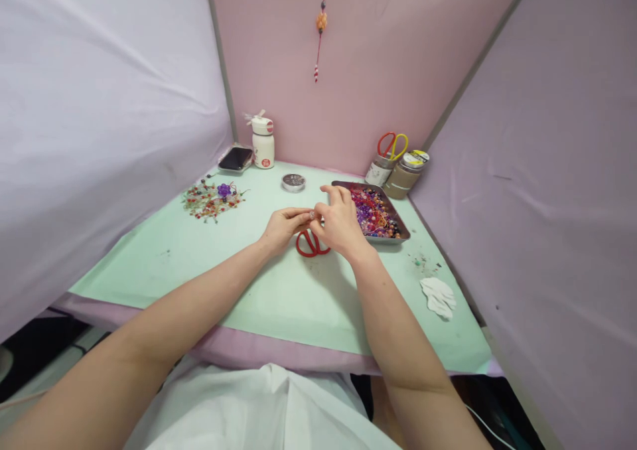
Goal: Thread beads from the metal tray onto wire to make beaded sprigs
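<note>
My left hand (284, 229) and my right hand (341, 224) meet above the middle of the green table cover. The left thumb and fingers pinch a small clear bead (312, 216). At the same spot, the right thumb and index finger are pressed together, with the other fingers raised. Whether a thread runs between them is too small to tell. Below my hands lie scissors with red handles (306, 244), their blades hidden. Just beyond the right hand is a metal tray (393, 241) of purple, red and orange beads, partly covered by that hand.
Beaded strands (206, 200) lie at left, near a phone (235, 158) and a white bottle (263, 148). A small round tin (293, 182) stands behind my hands. Jars (402, 179) and upright scissors (393, 146) stand back right, white cloth (438, 298) nearer. A beaded cord (321, 22) hangs behind.
</note>
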